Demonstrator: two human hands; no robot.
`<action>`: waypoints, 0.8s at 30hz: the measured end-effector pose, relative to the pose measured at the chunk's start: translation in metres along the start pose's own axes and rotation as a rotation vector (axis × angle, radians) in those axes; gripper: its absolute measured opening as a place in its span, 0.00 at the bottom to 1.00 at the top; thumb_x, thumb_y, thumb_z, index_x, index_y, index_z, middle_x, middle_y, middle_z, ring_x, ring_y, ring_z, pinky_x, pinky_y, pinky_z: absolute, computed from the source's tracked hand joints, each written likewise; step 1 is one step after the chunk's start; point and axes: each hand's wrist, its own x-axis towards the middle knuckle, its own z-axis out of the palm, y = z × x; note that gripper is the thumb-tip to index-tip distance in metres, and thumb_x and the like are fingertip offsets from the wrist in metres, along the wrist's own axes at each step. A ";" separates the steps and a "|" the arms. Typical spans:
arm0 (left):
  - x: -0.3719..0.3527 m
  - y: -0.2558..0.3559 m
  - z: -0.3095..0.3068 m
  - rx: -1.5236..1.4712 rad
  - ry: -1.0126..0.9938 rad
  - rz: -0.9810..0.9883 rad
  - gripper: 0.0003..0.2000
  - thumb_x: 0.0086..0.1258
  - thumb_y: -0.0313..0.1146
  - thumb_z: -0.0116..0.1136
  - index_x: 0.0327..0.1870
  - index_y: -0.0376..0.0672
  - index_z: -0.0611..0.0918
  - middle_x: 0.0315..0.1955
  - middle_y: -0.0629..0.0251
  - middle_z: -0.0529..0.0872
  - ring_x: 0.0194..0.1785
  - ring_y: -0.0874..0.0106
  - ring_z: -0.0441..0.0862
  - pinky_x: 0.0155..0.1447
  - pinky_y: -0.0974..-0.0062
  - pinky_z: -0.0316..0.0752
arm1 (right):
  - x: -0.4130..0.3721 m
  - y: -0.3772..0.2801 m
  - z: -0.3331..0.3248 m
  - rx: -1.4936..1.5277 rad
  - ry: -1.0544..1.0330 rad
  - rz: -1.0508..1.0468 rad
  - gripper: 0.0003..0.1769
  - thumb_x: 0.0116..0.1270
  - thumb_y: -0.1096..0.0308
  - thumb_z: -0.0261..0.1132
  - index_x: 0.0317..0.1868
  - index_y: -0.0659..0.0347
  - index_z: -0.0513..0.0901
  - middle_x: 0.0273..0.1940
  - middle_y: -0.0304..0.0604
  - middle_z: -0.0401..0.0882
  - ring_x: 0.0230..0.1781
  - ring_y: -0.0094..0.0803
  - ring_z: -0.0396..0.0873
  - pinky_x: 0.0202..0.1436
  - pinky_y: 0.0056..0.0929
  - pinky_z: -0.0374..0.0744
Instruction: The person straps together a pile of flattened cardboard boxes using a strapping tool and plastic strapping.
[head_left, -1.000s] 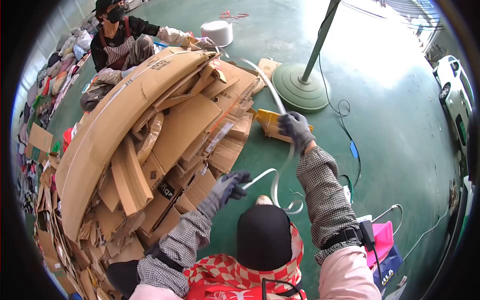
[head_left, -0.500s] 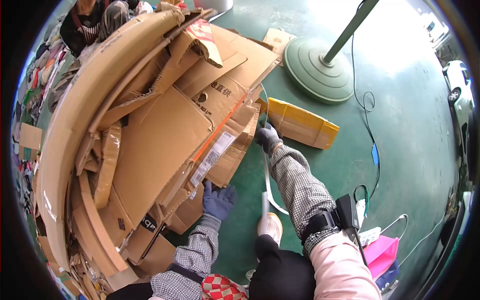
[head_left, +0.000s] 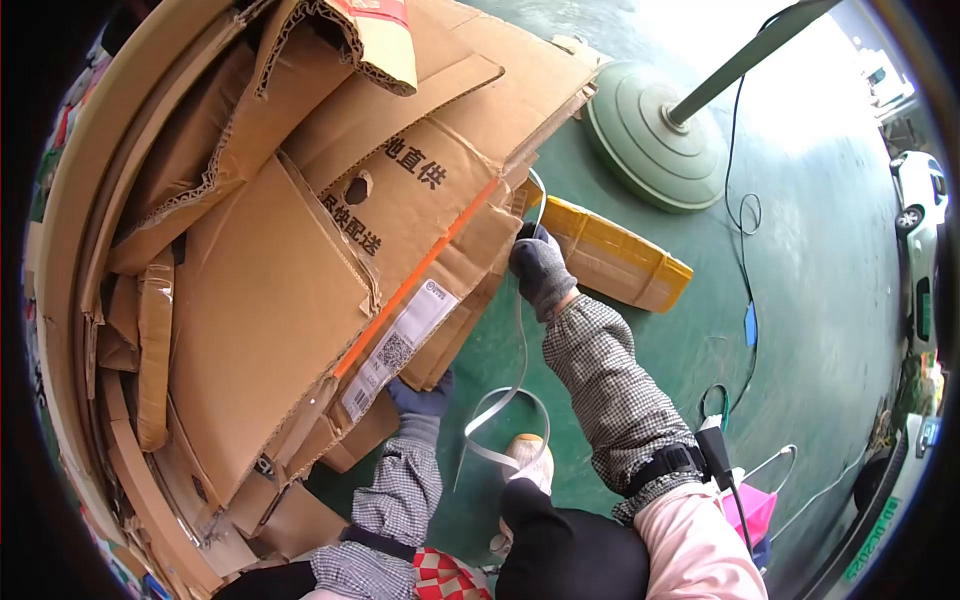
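Observation:
A big stack of flattened cardboard boxes (head_left: 270, 300) leans across the left half of the head view. My right hand (head_left: 541, 268), in a grey glove, is closed around a white plastic strap (head_left: 522, 340) at the stack's right edge. From that hand the strap rises along the cardboard and also hangs down, its lower part looped above my shoe. My left hand (head_left: 420, 400), gloved too, reaches under the lower right edge of the stack near a white shipping label (head_left: 400, 345). Cardboard hides most of its fingers.
A yellow-edged cardboard piece (head_left: 620, 255) lies on the green floor beyond my right hand. Behind it stands a round green pole base (head_left: 655, 140). A black cable (head_left: 742, 200) runs along the floor. At bottom right is a pink bag (head_left: 755, 512); cars (head_left: 918, 190) stand far right.
My view has moved closer to the stack. My left hand has slid from beside the cardboard edge to underneath it. The strap's lower end now curls into a loop.

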 end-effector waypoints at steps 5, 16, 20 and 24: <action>-0.004 0.002 -0.005 0.036 0.096 0.093 0.35 0.52 0.60 0.61 0.58 0.50 0.70 0.52 0.65 0.77 0.50 0.65 0.77 0.44 0.67 0.77 | -0.016 -0.016 0.005 -0.040 -0.088 -0.039 0.15 0.47 0.80 0.52 0.37 0.64 0.77 0.24 0.30 0.68 0.21 0.19 0.63 0.23 0.17 0.63; 0.001 0.007 -0.003 -0.002 0.133 0.011 0.25 0.56 0.51 0.63 0.53 0.51 0.75 0.48 0.68 0.81 0.45 0.67 0.80 0.40 0.67 0.78 | -0.016 -0.020 -0.006 -0.084 -0.130 0.025 0.10 0.52 0.76 0.53 0.36 0.59 0.76 0.24 0.30 0.69 0.20 0.17 0.62 0.23 0.19 0.62; 0.000 0.008 -0.003 0.020 0.163 -0.007 0.21 0.57 0.46 0.65 0.51 0.52 0.77 0.45 0.71 0.82 0.44 0.69 0.80 0.40 0.68 0.78 | -0.004 -0.011 -0.013 0.049 -0.111 0.039 0.09 0.55 0.72 0.56 0.38 0.59 0.77 0.24 0.30 0.70 0.20 0.18 0.62 0.22 0.20 0.63; -0.005 0.016 0.002 -0.115 0.057 -0.135 0.19 0.58 0.44 0.64 0.49 0.52 0.78 0.43 0.72 0.83 0.44 0.71 0.80 0.40 0.69 0.78 | 0.004 -0.029 -0.034 0.220 -0.071 0.114 0.12 0.60 0.65 0.57 0.43 0.60 0.77 0.31 0.33 0.76 0.28 0.21 0.71 0.30 0.20 0.67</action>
